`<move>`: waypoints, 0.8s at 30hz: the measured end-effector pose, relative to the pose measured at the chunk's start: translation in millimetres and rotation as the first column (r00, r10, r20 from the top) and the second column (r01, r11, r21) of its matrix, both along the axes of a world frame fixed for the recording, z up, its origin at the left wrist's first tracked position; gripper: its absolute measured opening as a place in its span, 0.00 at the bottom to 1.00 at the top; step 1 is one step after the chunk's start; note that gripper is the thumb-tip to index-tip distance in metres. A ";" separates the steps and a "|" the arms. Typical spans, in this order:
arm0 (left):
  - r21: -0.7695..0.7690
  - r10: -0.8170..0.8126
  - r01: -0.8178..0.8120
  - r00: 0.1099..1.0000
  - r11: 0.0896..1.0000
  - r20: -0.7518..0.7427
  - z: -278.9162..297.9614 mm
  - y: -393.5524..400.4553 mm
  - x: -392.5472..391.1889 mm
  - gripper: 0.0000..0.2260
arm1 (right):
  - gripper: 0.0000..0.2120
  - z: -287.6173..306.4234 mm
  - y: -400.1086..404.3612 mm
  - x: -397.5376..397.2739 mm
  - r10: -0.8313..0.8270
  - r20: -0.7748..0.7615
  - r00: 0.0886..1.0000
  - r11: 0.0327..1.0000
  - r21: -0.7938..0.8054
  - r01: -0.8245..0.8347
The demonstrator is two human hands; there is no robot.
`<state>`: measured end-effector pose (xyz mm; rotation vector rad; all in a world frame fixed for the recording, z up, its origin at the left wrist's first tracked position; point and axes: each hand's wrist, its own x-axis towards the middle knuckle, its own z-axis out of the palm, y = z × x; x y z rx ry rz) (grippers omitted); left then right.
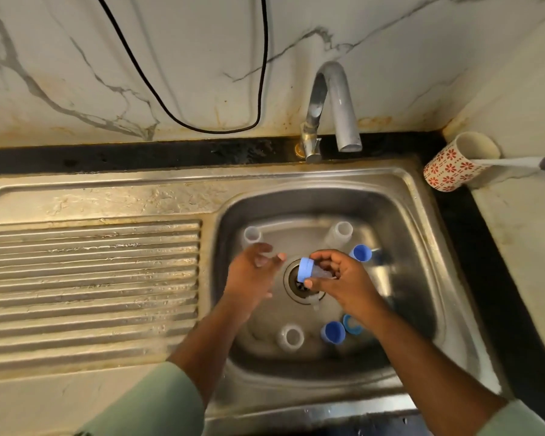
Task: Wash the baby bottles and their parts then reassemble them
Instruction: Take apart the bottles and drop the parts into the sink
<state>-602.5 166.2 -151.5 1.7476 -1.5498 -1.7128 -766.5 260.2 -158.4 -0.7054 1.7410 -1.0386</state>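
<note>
Two hands: both work inside the sink basin, above the drain.
Right hand (337, 278): fingers (323, 256) and thumb curled round a blue-collared teat assembly (309, 272), held on its side over the drain, blue collar toward the left hand.
Left hand (252, 275): fingers (265, 248) loosely spread and holding nothing; fingertips near the blue collar but apart from it.
Drain (296, 283): round strainer at the middle of the basin floor, partly hidden by the held part.
Clear bottles: three stand upright, mouths open, on the basin floor: one at the far left (251, 236), just behind the left hand; one at the far right (340, 232); one at the near side (291, 337), between the two forearms.
Blue caps: one (361, 253) just behind the right hand, one (333, 332) near the right forearm, beside the near bottle.
Blue ring (351, 324): lies flat beside the near cap, partly hidden by the right forearm.
Sink (422, 247): stainless steel, with a ribbed drainboard (92, 278) to the left.
Tap (334, 108): curved spout behind the basin; no water stream visible.
Desk (523, 234): pale stone surface to the right; a red-flowered mug (450, 166) at its far corner holds a long handle (516, 162).
Cable (202, 127): black, hangs in a loop against the marble wall.
</note>
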 end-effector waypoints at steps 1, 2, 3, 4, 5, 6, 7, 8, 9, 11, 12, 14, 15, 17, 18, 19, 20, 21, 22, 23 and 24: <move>0.252 0.046 -0.002 0.985 0.968 -0.168 8.5 7.9 4.1 0.18 | 0.22 3.0 2.3 3.2 0.019 0.006 1.000 1.000 -0.021 -0.019; 0.388 0.047 0.065 0.961 0.919 -0.272 15.8 15.3 9.2 0.19 | 0.21 7.5 5.7 7.5 0.050 -0.003 0.999 0.998 -0.036 -0.050; 0.426 0.018 0.135 0.942 0.895 -0.336 21.2 20.3 13.4 0.19 | 0.21 11.8 8.9 11.7 0.086 -0.023 0.996 0.995 -0.049 -0.087; 0.417 -0.005 0.174 0.927 0.892 -0.375 25.3 24.1 17.1 0.18 | 0.21 16.2 12.3 16.2 0.120 -0.050 0.992 0.990 -0.066 -0.123; 0.387 -0.021 0.190 0.916 0.902 -0.402 27.7 26.9 19.9 0.16 | 0.22 20.3 15.6 20.0 0.145 -0.093 0.985 0.984 -0.089 -0.153; 0.361 -0.016 0.185 0.905 0.914 -0.425 30.3 28.5 21.7 0.13 | 0.22 23.6 17.9 22.3 0.158 -0.127 0.979 0.979 -0.112 -0.172; 0.355 0.009 0.167 0.896 0.920 -0.444 32.9 30.2 23.9 0.11 | 0.22 27.3 21.6 24.5 0.150 -0.123 0.981 0.977 -0.133 -0.166; 0.358 0.034 0.150 0.888 0.922 -0.459 35.5 31.8 26.6 0.09 | 0.21 30.6 25.2 26.2 0.118 -0.071 0.991 0.980 -0.156 -0.128; 0.361 0.054 0.143 0.874 0.922 -0.484 37.9 33.0 28.8 0.08 | 0.20 34.0 28.2 26.9 0.085 -0.020 0.996 0.981 -0.173 -0.087; 0.346 0.054 0.156 0.849 0.925 -0.526 42.3 36.5 31.8 0.10 | 0.15 38.3 32.6 25.8 0.053 -0.031 0.998 0.974 -0.220 -0.059; 0.338 0.045 0.170 0.838 0.926 -0.544 44.2 40.2 33.6 0.12 | 0.12 40.9 34.8 25.2 0.061 -0.089 0.994 0.968 -0.238 -0.080; 0.346 0.044 0.188 0.823 0.919 -0.566 48.6 49.1 35.5 0.14 | 0.08 46.6 38.0 26.2 0.106 -0.244 0.964 0.949 -0.265 -0.172; 0.364 0.056 0.191 0.819 0.912 -0.571 50.9 53.5 36.0 0.14 | 0.07 49.9 39.1 27.1 0.133 -0.321 0.938 0.931 -0.284 -0.229; 0.407 0.096 0.186 0.809 0.894 -0.580 53.5 61.3 37.5 0.11 | 0.04 55.8 41.3 28.1 0.159 -0.475 0.865 0.879 -0.331 -0.344; 0.424 0.114 0.181 0.804 0.887 -0.583 54.7 63.8 38.0 0.11 | 0.02 57.3 42.0 27.5 0.171 -0.530 0.830 0.847 -0.351 -0.399; 0.439 0.123 0.185 0.802 0.879 -0.584 55.3 64.9 37.6 0.11 | 0.01 57.8 40.6 26.5 0.190 -0.564 0.804 0.822 -0.356 -0.445; 0.437 0.113 0.198 0.800 0.877 -0.589 57.1 69.7 39.0 0.11 | 0.02 59.5 43.3 27.7 0.210 -0.588 0.781 0.808 -0.345 -0.477; 0.428 0.095 0.218 0.795 0.877 -0.599 59.7 74.0 39.6 0.13 | 0.03 62.2 45.4 29.4 0.233 -0.595 0.769 0.808 -0.322 -0.493; 0.419 0.077 0.241 0.787 0.875 -0.612 60.9 74.3 38.7 0.14 | 0.04 64.3 43.4 29.4 0.249 -0.571 0.782 0.825 -0.297 -0.480; 0.414 0.070 0.253 0.779 0.874 -0.624 63.1 74.0 37.5 0.16 | 0.05 67.4 41.8 30.1 0.250 -0.525 0.814 0.851 -0.281 -0.443; 0.409 0.071 0.258 0.768 0.875 -0.637 66.2 73.7 37.3 0.16 | 0.05 72.6 41.1 31.7 0.236 -0.471 0.850 0.878 -0.271 -0.394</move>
